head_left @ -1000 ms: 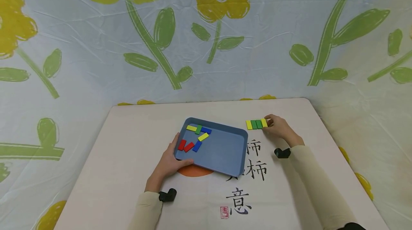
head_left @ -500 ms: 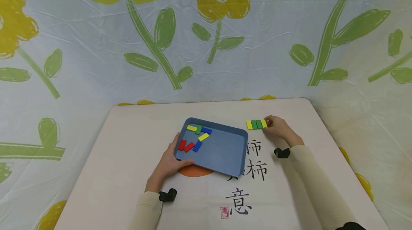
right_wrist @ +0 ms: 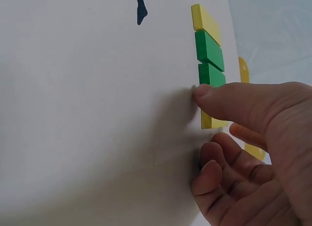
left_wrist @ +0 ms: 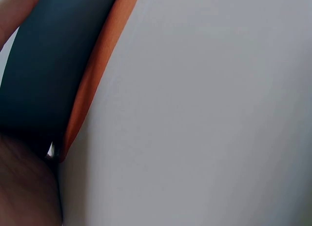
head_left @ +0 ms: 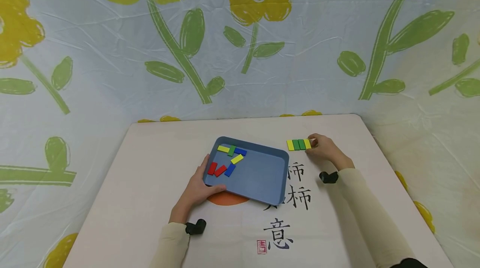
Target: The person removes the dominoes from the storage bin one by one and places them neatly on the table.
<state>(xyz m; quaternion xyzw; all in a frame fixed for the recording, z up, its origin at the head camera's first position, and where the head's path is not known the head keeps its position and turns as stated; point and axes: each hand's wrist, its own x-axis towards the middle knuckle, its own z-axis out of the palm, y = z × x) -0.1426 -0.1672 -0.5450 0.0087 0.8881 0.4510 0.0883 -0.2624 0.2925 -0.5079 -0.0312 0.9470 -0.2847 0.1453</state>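
Note:
My left hand (head_left: 195,189) holds the near left corner of a blue-grey tray (head_left: 262,176), thumb along its near edge and fingers at its left side. Inside the tray lie several flat blocks: red (head_left: 220,171), blue (head_left: 230,170), yellow (head_left: 237,159) and a green one (head_left: 231,150). To the right of the tray, two yellow and two green blocks stand side by side in a row. At the row's right end, my right hand (head_left: 325,149) pinches the yellow block (right_wrist: 206,119) between thumb and forefinger. In the right wrist view the thumb covers part of that block; the other fingers curl below.
A pale cloth with black brush characters (head_left: 278,234), a red seal (head_left: 261,247) and an orange round print (head_left: 228,199) covers the table, partly under the tray. Behind the table's far edge hangs a flowered sheet (head_left: 300,76).

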